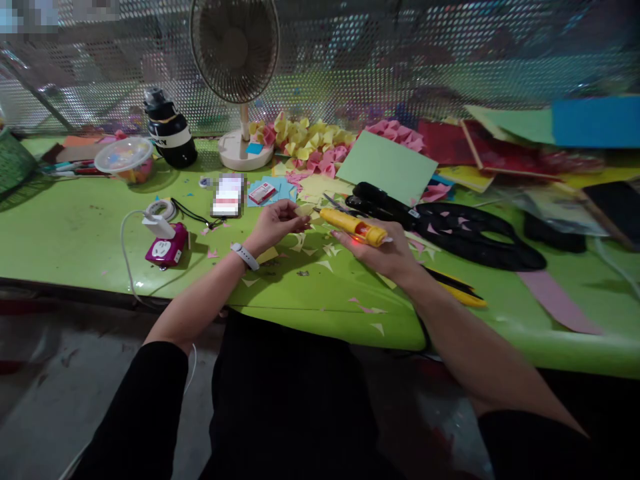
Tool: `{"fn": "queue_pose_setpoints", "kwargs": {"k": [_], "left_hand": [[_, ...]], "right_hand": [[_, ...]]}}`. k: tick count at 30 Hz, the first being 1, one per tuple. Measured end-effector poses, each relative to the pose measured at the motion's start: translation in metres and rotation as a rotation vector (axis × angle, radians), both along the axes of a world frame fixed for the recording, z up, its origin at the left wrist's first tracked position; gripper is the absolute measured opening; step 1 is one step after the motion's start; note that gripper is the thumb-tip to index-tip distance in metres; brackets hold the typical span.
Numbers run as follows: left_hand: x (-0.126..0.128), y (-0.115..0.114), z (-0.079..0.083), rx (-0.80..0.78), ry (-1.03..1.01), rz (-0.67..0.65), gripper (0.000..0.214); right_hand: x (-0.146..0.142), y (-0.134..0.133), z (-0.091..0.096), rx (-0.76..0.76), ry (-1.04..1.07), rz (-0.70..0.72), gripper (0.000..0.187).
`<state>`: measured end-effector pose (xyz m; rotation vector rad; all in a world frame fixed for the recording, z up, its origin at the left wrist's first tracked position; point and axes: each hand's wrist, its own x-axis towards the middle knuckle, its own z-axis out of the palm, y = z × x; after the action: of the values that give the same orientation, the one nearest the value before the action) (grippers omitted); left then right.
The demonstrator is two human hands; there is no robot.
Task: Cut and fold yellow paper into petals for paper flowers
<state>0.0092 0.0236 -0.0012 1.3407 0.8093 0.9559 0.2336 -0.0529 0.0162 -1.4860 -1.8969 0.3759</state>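
My right hand (385, 252) is wrapped round a yellow glue gun (350, 223) with a red light glowing at its handle. The gun's nozzle points left, close to the fingers of my left hand (277, 225). Those fingers are pinched on a small pale yellow paper piece (305, 215), partly hidden by the fingers. Paper scraps (310, 251) lie scattered on the green table (300, 293) below both hands. Just beyond the glue gun are black-handled scissors (370, 200), partly covered. A yellow utility knife (457, 290) lies beside my right forearm.
At the back stand a fan (235, 50), a dark bottle (170, 130) and heaps of yellow folded paper (310, 137). A phone (228, 197) and a purple power adapter (167, 247) with a cable lie left. Paper sheets (390, 167) and a black neck fan-like object (480, 237) lie right.
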Motion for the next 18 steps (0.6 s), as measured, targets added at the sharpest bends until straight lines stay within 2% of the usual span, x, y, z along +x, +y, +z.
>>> {"fn": "queue_pose_setpoints", "kwargs": {"k": [10, 18], "left_hand": [[-0.0002, -0.0005, -0.0003, -0.019, -0.008, 0.004, 0.030], [-0.0002, -0.0009, -0.0011, -0.015, -0.025, -0.004, 0.030]], "right_hand": [[0.0030, 0.0018, -0.0053, 0.074, -0.149, -0.034, 0.044], [0.0012, 0.0018, -0.0030, 0.109, -0.168, -0.036, 0.048]]}}
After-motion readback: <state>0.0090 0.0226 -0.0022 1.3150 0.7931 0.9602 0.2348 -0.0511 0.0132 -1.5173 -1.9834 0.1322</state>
